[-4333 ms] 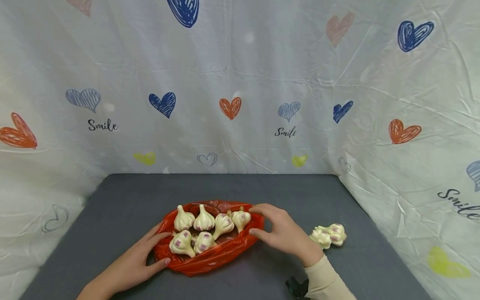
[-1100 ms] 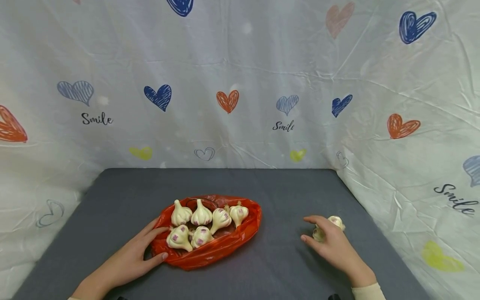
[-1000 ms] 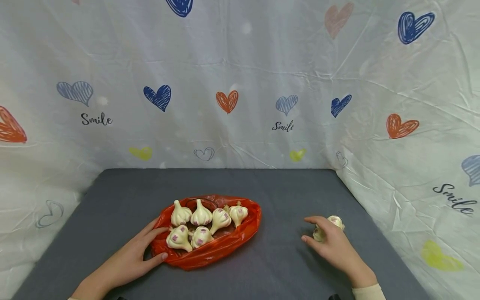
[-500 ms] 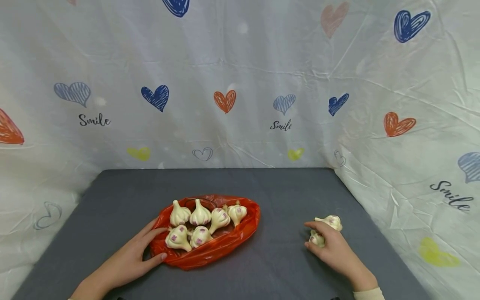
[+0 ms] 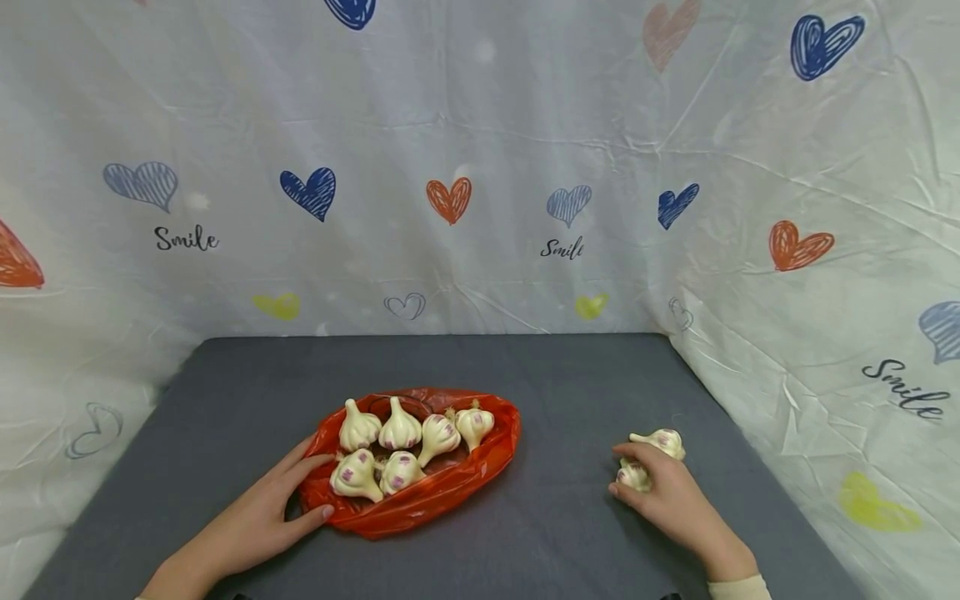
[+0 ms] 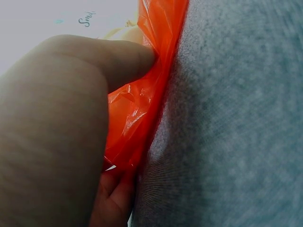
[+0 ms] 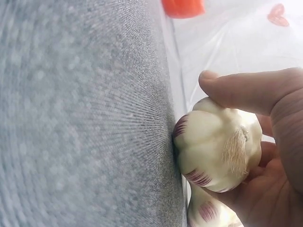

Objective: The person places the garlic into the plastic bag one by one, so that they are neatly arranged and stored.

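A red plastic bag (image 5: 435,504) lies open on the table, with several white-and-purple garlic bulbs (image 5: 401,427) inside. My left hand (image 5: 258,512) holds the bag's left end, thumb on the near side and fingers on the far side; in the left wrist view the thumb presses the red plastic (image 6: 130,113). At the right, my right hand (image 5: 675,504) grips a garlic bulb (image 7: 218,146) between thumb and fingers, its root tuft facing the right wrist camera. That bulb appears to touch the table. A second loose garlic bulb (image 5: 667,442) lies just behind it, partly hidden by the hand.
The dark grey table (image 5: 450,358) carries the bag left of centre and the loose bulbs at the right. A white curtain (image 5: 480,125) printed with hearts hangs behind and along the sides. Small black objects poke in at the bottom edge.
My right hand has left the bag's right rim, moved right to the loose bulbs and closed its fingers on the nearer garlic bulb. The left hand has stayed at the bag.
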Demonstrator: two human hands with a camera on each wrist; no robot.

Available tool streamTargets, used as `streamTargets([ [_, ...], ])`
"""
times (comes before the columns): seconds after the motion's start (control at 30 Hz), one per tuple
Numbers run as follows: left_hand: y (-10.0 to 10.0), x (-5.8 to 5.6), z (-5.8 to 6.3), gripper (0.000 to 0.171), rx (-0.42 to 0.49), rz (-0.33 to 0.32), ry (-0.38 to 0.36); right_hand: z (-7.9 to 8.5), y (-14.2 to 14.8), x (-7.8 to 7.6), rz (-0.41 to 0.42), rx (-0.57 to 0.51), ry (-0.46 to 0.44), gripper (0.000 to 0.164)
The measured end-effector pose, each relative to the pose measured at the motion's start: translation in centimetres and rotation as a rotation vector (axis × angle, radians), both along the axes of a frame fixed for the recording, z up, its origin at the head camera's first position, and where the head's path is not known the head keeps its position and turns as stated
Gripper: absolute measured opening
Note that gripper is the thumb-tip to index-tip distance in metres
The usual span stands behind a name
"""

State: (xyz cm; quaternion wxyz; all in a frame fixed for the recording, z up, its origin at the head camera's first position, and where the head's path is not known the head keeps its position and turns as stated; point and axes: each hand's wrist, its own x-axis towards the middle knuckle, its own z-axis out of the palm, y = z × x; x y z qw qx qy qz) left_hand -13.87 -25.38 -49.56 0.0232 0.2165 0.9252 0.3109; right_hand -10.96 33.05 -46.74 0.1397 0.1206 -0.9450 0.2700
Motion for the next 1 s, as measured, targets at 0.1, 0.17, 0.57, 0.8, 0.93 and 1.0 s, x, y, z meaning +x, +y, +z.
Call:
streamTargets([
  [0.1,-0.1,0.0,-0.1,0.073,0.000,0.001,-0.002,0.1,-0.1,-0.1,0.011,-0.011,0.004,0.038],
  [0.17,-0.1,0.1,-0.1,0.073,0.001,0.002,-0.004,0.1,-0.1,-0.1,0.018,-0.016,0.003,0.035],
  [0.57,-0.1,0.3,-0.1,0.073,0.007,0.007,0.003,0.1,-0.3,-0.5,0.078,-0.018,0.050,0.034],
  [0.8,0.0,0.3,0.0,0.074,0.001,0.004,-0.005,0.3,-0.6,-0.9,0.094,0.008,0.036,0.033],
  [0.93,0.0,0.1,0.0,0.075,0.002,0.004,-0.002,0.8,-1.0,-1.2,0.098,0.011,-0.004,0.034],
  [1.0,0.1,0.1,0.0,0.075,-0.002,0.003,0.002,1.1,-1.1,-1.4,0.097,0.008,-0.028,0.035],
])
